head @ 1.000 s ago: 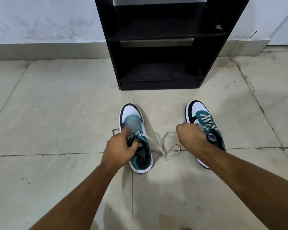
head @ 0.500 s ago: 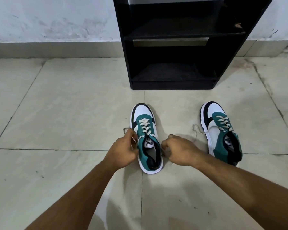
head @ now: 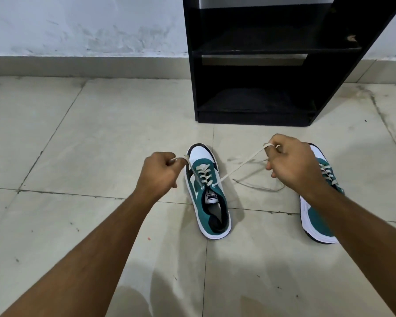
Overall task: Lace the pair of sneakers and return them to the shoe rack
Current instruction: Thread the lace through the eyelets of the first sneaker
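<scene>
Both hands now spread apart, no longer close at sneaker's tongue. Left hand (head: 160, 173) fisted on one lace end (head: 181, 159), beside laced sneaker (head: 209, 193) on floor (head: 78, 145). Right hand (head: 290, 163) pinching other lace end (head: 245, 163), pulled taut, covering second sneaker (head: 318, 213). Open tiles before shoe rack (head: 256, 65).

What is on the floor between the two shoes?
In the head view, only loose shoelace lies on the floor between the left shoe and the right shoe; the rest is bare tile.
</scene>
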